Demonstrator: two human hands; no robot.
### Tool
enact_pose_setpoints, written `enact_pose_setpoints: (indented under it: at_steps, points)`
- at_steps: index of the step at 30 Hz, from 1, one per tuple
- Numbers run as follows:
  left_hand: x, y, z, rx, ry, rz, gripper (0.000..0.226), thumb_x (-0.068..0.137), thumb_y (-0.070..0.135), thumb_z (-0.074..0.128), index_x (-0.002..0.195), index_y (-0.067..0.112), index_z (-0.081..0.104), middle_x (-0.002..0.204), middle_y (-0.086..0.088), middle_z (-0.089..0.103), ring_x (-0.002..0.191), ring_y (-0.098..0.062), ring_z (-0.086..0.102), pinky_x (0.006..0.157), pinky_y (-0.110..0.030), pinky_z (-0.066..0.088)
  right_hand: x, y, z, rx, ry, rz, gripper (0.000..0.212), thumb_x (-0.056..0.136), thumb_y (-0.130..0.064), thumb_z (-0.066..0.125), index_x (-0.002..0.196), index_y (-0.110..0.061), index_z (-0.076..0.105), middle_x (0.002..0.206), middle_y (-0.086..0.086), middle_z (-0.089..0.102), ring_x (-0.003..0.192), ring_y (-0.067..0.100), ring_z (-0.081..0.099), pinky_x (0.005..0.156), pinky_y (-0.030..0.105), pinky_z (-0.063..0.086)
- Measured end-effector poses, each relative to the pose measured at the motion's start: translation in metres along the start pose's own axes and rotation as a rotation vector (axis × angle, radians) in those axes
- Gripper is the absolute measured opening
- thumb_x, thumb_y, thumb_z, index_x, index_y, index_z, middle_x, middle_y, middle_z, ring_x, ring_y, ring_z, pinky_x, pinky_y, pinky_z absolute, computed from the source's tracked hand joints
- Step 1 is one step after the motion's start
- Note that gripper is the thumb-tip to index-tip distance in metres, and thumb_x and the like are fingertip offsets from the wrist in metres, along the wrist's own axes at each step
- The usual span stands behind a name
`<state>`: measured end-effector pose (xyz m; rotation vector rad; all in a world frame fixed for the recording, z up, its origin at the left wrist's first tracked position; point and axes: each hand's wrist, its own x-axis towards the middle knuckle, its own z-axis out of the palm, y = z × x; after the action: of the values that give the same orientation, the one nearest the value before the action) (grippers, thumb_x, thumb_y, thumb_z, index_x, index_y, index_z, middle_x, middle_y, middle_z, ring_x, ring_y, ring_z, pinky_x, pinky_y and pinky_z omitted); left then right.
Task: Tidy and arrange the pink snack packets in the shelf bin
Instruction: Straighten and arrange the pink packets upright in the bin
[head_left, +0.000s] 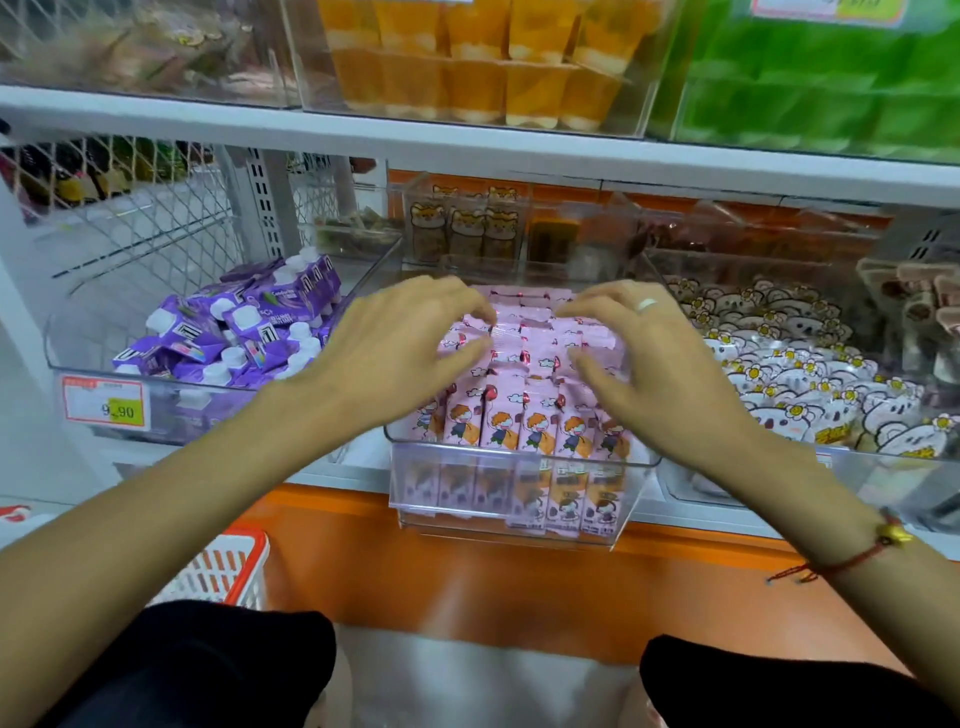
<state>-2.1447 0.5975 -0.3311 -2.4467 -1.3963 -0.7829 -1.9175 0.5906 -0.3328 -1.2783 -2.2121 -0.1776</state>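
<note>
Several pink snack packets (524, 374) with a cartoon child print stand upright in rows inside a clear plastic shelf bin (519, 499), which juts out over the orange shelf edge. My left hand (400, 353) hovers over the left side of the packets, fingers spread and bent, fingertips touching their top edges. My right hand (649, 358), wearing a ring, mirrors it on the right side, fingertips on the packet tops. Neither hand grips a packet. The packets under the palms are hidden.
A bin of purple pouches (234, 332) sits to the left with a price tag (106, 405). A bin of white bear-shaped packets (800, 364) sits to the right. Bins of orange and green goods fill the shelf above. A white and orange basket (223, 571) stands below left.
</note>
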Motion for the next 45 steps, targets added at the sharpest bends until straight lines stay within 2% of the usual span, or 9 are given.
enact_pose_setpoints:
  at_steps: [4, 8, 14, 19, 27, 33, 36, 40, 45]
  points:
    - [0.043, -0.01, 0.015, -0.061, -0.006, -0.06, 0.024, 0.094, 0.019, 0.055, 0.116, 0.024, 0.063, 0.112, 0.006, 0.065, 0.101, -0.014, 0.061, 0.081, -0.033, 0.05, -0.001, 0.028, -0.002, -0.026, 0.03, 0.182, 0.036, 0.09, -0.014, 0.057, 0.127, -0.013, 0.056, 0.12, 0.011, 0.056, 0.108, 0.028, 0.052, 0.084, 0.034, 0.041]
    - [0.093, -0.022, 0.046, -0.105, -0.18, -0.147, 0.032, 0.095, 0.014, 0.053, 0.125, 0.023, 0.06, 0.123, 0.002, 0.065, 0.11, -0.018, 0.061, 0.093, -0.036, 0.049, -0.006, 0.035, 0.001, 0.043, 0.016, 0.306, 0.026, 0.091, -0.02, 0.056, 0.116, -0.017, 0.063, 0.085, 0.0, 0.063, 0.082, 0.025, 0.062, 0.065, 0.03, 0.042]
    - [0.139, -0.028, 0.088, -0.057, -0.348, -0.219, 0.034, 0.099, 0.017, 0.045, 0.132, 0.021, 0.052, 0.126, -0.007, 0.059, 0.095, -0.021, 0.058, 0.074, -0.027, 0.045, -0.009, 0.039, 0.005, 0.136, 0.023, 0.363, 0.031, 0.093, -0.03, 0.056, 0.123, -0.024, 0.056, 0.08, -0.021, 0.055, 0.067, 0.012, 0.064, 0.061, 0.032, 0.051]
    - [0.156, -0.026, 0.109, 0.116, -0.412, -0.232, 0.026, 0.1, 0.025, 0.043, 0.12, 0.015, 0.058, 0.118, -0.01, 0.064, 0.099, -0.027, 0.062, 0.081, -0.033, 0.051, -0.013, 0.043, 0.005, 0.216, -0.006, 0.387, 0.029, 0.091, -0.032, 0.057, 0.119, -0.035, 0.055, 0.078, -0.026, 0.057, 0.068, -0.003, 0.061, 0.06, 0.033, 0.053]
    - [0.164, -0.023, 0.112, 0.063, -0.239, -0.359, 0.018, 0.094, 0.024, 0.06, 0.11, 0.021, 0.068, 0.12, -0.003, 0.064, 0.108, -0.024, 0.06, 0.088, -0.034, 0.052, -0.017, 0.041, 0.004, 0.319, -0.035, 0.396, 0.031, 0.091, -0.034, 0.055, 0.12, -0.041, 0.049, 0.081, -0.015, 0.063, 0.068, -0.003, 0.061, 0.065, 0.037, 0.054]
    - [0.172, -0.026, 0.091, -0.44, -0.014, -0.527, 0.007, 0.097, 0.026, 0.052, 0.093, 0.023, 0.058, 0.093, 0.006, 0.059, 0.077, -0.01, 0.057, 0.065, -0.02, 0.047, -0.014, 0.041, 0.006, 0.306, -0.033, 0.417, 0.03, 0.09, -0.029, 0.055, 0.12, -0.035, 0.049, 0.084, -0.013, 0.059, 0.068, -0.002, 0.06, 0.064, 0.037, 0.054]
    - [0.156, -0.016, 0.074, -0.812, 0.123, -0.605, 0.01, 0.097, 0.019, 0.052, 0.088, 0.016, 0.056, 0.107, -0.011, 0.063, 0.096, -0.027, 0.061, 0.084, -0.037, 0.053, -0.011, 0.043, 0.003, 0.284, 0.001, 0.418, 0.026, 0.088, -0.029, 0.06, 0.114, -0.031, 0.056, 0.081, -0.015, 0.06, 0.067, 0.0, 0.06, 0.061, 0.029, 0.052]
    - [0.106, -0.003, 0.048, -0.834, 0.364, -0.706, 0.019, 0.098, 0.026, 0.052, 0.112, 0.016, 0.057, 0.106, -0.005, 0.067, 0.084, -0.016, 0.064, 0.07, -0.033, 0.055, -0.007, 0.036, -0.003, 0.215, 0.139, 0.359, 0.015, 0.086, -0.019, 0.065, 0.1, -0.022, 0.069, 0.08, -0.01, 0.058, 0.071, -0.001, 0.052, 0.058, 0.009, 0.036]
    - [0.043, 0.033, 0.006, -1.071, 0.532, -0.639, 0.006, 0.096, 0.018, 0.053, 0.093, 0.022, 0.056, 0.087, 0.007, 0.065, 0.086, -0.014, 0.065, 0.085, -0.039, 0.052, -0.002, 0.0, -0.006, 0.368, 0.229, 0.23, 0.015, 0.087, -0.022, 0.065, 0.102, -0.025, 0.066, 0.083, -0.007, 0.056, 0.075, 0.006, 0.052, 0.068, 0.021, 0.041]
